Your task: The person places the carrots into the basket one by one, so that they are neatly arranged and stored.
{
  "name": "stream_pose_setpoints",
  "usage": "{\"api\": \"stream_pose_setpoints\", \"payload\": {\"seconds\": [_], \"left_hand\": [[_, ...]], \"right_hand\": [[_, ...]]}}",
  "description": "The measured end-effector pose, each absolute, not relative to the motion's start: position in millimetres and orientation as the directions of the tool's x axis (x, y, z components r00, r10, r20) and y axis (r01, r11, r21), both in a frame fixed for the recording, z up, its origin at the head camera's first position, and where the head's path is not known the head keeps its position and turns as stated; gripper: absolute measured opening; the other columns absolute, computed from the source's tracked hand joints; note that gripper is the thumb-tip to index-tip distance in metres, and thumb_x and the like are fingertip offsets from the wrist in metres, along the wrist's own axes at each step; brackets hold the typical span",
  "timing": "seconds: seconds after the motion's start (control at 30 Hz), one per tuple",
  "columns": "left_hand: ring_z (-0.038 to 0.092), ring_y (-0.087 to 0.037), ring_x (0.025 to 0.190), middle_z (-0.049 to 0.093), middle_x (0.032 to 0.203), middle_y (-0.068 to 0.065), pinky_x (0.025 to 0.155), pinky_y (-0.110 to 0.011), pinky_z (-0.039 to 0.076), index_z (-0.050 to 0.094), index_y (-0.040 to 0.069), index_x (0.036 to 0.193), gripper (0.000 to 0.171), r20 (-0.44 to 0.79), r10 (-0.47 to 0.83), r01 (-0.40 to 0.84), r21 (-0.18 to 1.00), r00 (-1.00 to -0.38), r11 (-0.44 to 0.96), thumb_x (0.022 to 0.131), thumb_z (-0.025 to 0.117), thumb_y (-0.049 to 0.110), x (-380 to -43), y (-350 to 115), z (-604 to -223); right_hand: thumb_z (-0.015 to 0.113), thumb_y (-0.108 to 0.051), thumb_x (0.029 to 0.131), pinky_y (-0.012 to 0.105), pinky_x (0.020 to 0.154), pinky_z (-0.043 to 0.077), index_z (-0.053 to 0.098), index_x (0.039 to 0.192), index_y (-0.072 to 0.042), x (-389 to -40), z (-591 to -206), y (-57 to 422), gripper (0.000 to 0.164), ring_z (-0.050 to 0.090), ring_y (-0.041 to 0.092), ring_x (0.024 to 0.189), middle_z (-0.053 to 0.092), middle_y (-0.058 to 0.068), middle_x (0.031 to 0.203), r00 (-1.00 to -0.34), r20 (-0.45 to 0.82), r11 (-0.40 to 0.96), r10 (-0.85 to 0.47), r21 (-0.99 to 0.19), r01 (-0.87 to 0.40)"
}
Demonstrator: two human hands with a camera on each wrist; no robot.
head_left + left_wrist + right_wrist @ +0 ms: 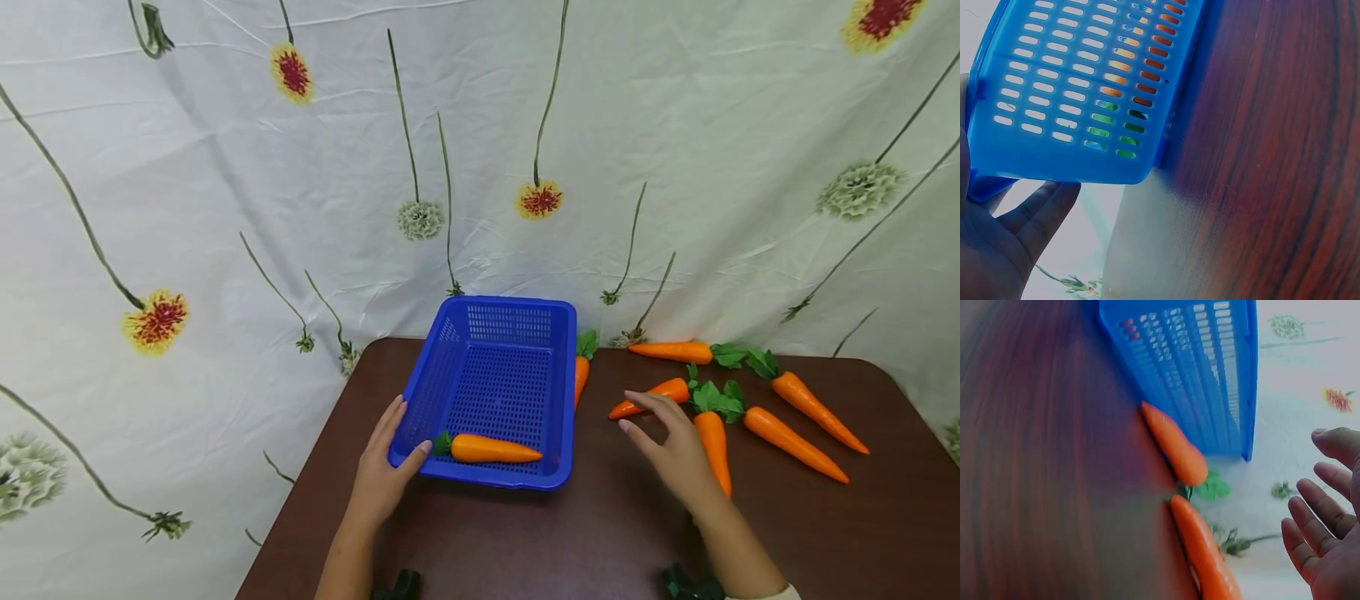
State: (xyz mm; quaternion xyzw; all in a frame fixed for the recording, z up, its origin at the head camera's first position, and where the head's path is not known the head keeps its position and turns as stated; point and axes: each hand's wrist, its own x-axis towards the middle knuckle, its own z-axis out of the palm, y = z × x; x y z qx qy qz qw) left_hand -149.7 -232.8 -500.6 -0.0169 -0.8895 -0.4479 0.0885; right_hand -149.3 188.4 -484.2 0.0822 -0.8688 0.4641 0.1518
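A blue plastic basket (498,392) with slotted walls stands on the table, one orange carrot (491,450) with a green top lying along its near end. My left hand (381,475) holds the basket's near left corner, thumb at the front rim and fingers along the left side. In the left wrist view, fingers (1044,219) show past the basket wall. To the right of the basket, my right hand (675,454) hovers with thumb and fingers apart, holding nothing. Just beyond its fingertips lies a carrot (663,392), partly covered by the hand in the head view.
Several more carrots lie on the right side, among them a carrot (797,444) pointing right and a carrot (671,352) at the back edge. Another carrot (581,379) rests against the basket's right side. A flowered cloth (337,167) hangs behind the dark table (540,542).
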Motion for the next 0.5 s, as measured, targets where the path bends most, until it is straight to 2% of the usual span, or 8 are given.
{"api": "stream_pose_setpoints", "payload": {"seconds": [0.13,0.27,0.37,0.5], "left_hand": [[0.028,-0.030,0.154,0.027,0.168,0.006,0.121,-0.064,0.024,0.035,0.026,0.158,0.076,0.170,-0.041,0.113,0.798,-0.985,0.592,0.093,0.071,0.042,-149.6,-232.5,-500.1],[0.027,-0.030,0.155,0.027,0.168,0.005,0.122,-0.064,0.023,0.036,0.024,0.158,0.076,0.166,-0.036,0.114,0.802,-0.985,0.587,0.093,0.071,0.042,-149.4,-232.2,-500.4],[0.027,-0.030,0.155,0.027,0.168,0.005,0.122,-0.064,0.024,0.036,0.024,0.158,0.076,0.164,-0.036,0.112,0.803,-0.986,0.585,0.093,0.071,0.042,-149.3,-232.3,-500.0],[0.026,-0.030,0.155,0.026,0.168,0.006,0.122,-0.064,0.023,0.035,0.025,0.159,0.076,0.163,-0.037,0.110,0.804,-0.986,0.584,0.093,0.071,0.042,-148.7,-233.3,-499.0]], "right_hand": [[0.070,-0.026,0.097,0.022,0.095,0.045,0.062,0.138,-0.017,-143.4,-489.6,201.0,0.043,0.055,0.021,0.114,0.060,0.003,0.131,-0.950,0.308,0.589,0.041,-0.776,-0.226],[0.068,-0.031,0.097,0.018,0.092,0.047,0.061,0.140,-0.017,-136.6,-493.8,211.6,0.045,0.054,0.019,0.114,0.060,0.003,0.133,-0.961,0.266,0.606,0.076,-0.778,-0.167],[0.067,-0.034,0.098,0.016,0.092,0.045,0.060,0.140,-0.017,-132.8,-495.1,217.3,0.047,0.052,0.010,0.116,0.060,0.003,0.133,-0.964,0.249,0.615,0.091,-0.776,-0.142],[0.069,-0.031,0.097,0.012,0.091,0.043,0.061,0.139,-0.015,-131.5,-497.4,224.6,0.046,0.052,0.007,0.112,0.062,0.004,0.130,-0.956,0.267,0.623,0.119,-0.770,-0.137]]}}
